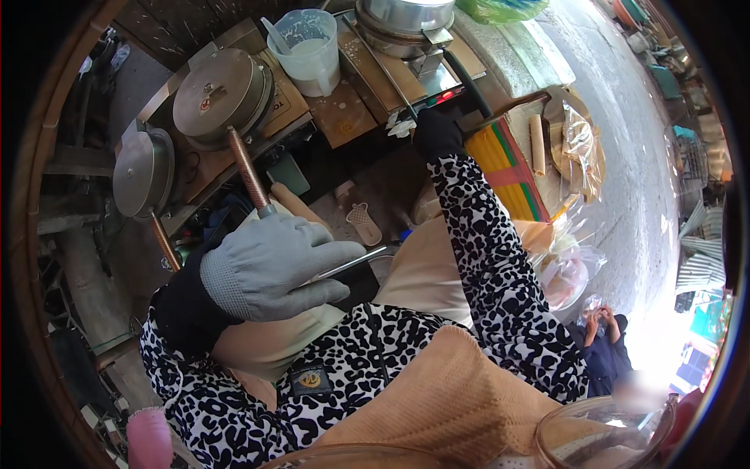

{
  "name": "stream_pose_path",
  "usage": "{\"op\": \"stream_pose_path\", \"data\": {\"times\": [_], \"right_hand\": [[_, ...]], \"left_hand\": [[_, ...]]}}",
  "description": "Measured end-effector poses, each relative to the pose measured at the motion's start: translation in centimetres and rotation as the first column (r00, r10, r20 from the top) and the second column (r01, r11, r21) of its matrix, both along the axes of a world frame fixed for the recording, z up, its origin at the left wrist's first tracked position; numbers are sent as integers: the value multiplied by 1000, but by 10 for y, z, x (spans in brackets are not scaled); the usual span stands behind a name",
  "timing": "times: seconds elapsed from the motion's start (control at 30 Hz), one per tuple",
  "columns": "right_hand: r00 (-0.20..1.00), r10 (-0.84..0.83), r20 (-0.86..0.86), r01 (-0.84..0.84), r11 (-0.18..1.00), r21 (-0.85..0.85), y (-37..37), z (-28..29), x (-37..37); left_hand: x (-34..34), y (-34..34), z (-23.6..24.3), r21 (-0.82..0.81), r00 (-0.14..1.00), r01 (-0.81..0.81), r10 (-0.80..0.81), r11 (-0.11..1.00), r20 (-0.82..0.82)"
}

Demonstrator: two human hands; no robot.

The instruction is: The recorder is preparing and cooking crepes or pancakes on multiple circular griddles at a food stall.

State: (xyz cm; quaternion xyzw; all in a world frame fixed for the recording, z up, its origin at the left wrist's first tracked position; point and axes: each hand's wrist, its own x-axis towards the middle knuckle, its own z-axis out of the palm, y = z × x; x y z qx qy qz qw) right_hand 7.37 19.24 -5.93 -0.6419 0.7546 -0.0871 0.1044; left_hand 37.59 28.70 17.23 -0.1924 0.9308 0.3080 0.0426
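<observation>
My left hand (277,266), in a grey knitted glove, is loosely closed, with a thin metal rod (355,263) running out between its fingers; the rod's far end looks curved. Just beyond the glove is the coil-wrapped handle (248,170) of a round metal iron (219,98), which is closed. Whether the glove touches that handle, I cannot tell. My right hand (437,137), dark-gloved, reaches forward beside a black handle (467,82) at another round iron (406,27). Its fingers merge into shadow, so what it grips is hidden. A slim rod (383,66) slants down toward it.
Further left stands another round iron (144,173). A clear jug (308,55) with pale liquid and a scoop is behind. To the right, a colourful striped box (508,168) bears a rolled wafer (537,144) and plastic-wrapped items (580,137). A seated person (605,344) is lower right.
</observation>
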Motion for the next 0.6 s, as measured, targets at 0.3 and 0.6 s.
{"op": "stream_pose_path", "data": {"times": [0.3, 0.6], "right_hand": [[996, -69, 53, 72, 996, -51, -3, -4, -2], [995, -96, 23, 98, 992, -82, -10, -8, -14]], "left_hand": [[0, 2, 2, 35, 999, -40, 40, 999, 7], [-2, 2, 8, 64, 999, -47, 46, 997, 12]]}}
